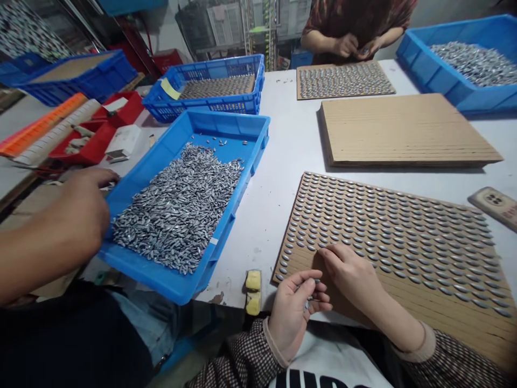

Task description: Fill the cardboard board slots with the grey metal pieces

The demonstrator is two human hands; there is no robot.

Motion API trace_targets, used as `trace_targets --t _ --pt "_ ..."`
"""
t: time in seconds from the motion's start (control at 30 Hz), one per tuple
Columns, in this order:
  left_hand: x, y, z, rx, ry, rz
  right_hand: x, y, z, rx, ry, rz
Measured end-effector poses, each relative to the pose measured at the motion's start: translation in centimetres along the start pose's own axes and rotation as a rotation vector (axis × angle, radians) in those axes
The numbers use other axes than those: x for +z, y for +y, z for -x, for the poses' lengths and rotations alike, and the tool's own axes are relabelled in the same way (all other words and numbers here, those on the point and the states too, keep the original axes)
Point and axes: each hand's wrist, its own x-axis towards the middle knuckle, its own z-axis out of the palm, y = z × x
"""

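My left hand (pixel 297 312) is half curled, palm up, over the table's front edge. Several small silver spindle-shaped pieces (pixel 307 302) lie in it, with the thumb over them. To its right, my right hand (pixel 353 275) is pinched, fingertips down on a brown grooved board (pixel 404 288). Whatever is between those fingertips is hidden. Rows of the same silver pieces (pixel 379 229) lie across the board's far and middle parts, and bare grooved cardboard shows along the near side.
A blue tray (pixel 161 283) heaped with silver pieces stands left, a co-worker's arm (pixel 52 231) beside it. Behind my board lies a stack of boards (pixel 404 129). Another person's hands (pixel 355 47) work across the table over a filled board (pixel 343 81). Yellow blocks (pixel 253 291) sit at the front edge.
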Motion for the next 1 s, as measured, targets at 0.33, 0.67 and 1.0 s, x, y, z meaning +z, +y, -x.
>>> trace_targets --t 0.33,0.67,1.0 --pt "0.1 0.2 0.1 0.011 0.016 -0.019 0.0 0.0 0.0 -0.004 -0.051 0.003" --pt "0.5 0.0 -0.7 0.102 0.005 -0.049 -3.9 -1.2 1.7 0.055 0.006 -0.686" --pt "1.2 0.9 -0.8 0.097 0.004 0.091 -1.8 0.5 3.0 0.18 0.179 -0.528"
